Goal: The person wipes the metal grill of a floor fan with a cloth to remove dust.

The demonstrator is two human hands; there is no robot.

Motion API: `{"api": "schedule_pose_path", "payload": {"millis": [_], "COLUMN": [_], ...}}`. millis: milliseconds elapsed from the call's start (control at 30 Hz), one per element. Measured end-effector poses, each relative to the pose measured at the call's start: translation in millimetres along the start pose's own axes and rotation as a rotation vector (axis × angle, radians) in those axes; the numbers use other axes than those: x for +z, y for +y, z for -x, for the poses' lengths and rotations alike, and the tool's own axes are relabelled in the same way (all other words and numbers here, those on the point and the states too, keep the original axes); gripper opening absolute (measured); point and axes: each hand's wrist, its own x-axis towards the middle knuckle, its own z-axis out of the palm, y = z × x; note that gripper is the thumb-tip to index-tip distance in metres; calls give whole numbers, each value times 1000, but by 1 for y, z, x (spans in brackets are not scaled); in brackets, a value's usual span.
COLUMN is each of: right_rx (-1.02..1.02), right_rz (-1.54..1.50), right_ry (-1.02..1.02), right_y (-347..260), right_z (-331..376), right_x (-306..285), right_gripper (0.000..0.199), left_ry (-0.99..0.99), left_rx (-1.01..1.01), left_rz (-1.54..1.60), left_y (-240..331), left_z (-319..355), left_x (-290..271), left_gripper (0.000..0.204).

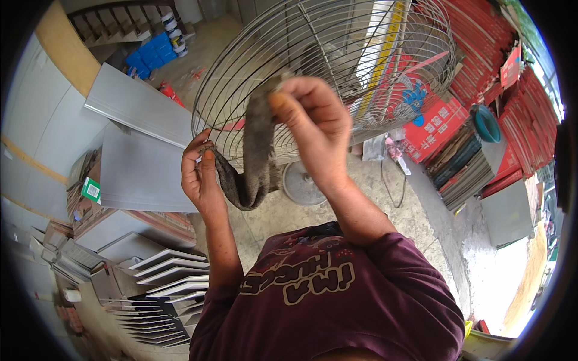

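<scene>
A long strip of dark grey, fuzzy, dirty cloth [257,132] hangs in a loop between my two hands. My right hand [316,123] pinches its upper end between thumb and fingers. Lower and to the left, my left hand [201,174] grips the other end, thumb against fingertips. Just beyond both hands stands the large round wire guard [328,54] of a fan, its thin bars curving around. My left fingers are right by the guard's near rim; whether they touch it I cannot tell. Below the guard, a round pale base [301,185] rests on the floor.
Grey panels [144,162] lean at the left, above a rack of stacked white-edged boards [171,274]. Red cardboard stacks [481,48] rise at the right, near a teal basin [486,123]. Blue packages [150,54] and stacked buckets [173,33] stand by the stairs.
</scene>
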Motion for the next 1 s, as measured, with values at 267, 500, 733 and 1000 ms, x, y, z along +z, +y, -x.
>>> {"api": "schedule_pose_path", "payload": {"millis": [267, 500, 733, 1000], "right_rx": [-526, -776, -618, -517], "right_rz": [272, 958, 1158, 1258], "right_ry": [209, 191, -97, -543], "right_y": [-40, -34, -3, 36], "right_z": [-46, -71, -51, -20], "right_x": [-8, 10, 43, 68], "right_gripper": [13, 7, 8, 30], "left_ry": [-55, -32, 10, -35], "left_rx": [-38, -44, 20, -76], "left_rz": [42, 62, 61, 165], "left_y": [4, 0, -3, 1], "left_z": [-2, -1, -2, 5], "left_x": [4, 3, 8, 0], "left_gripper": [8, 8, 14, 21]}}
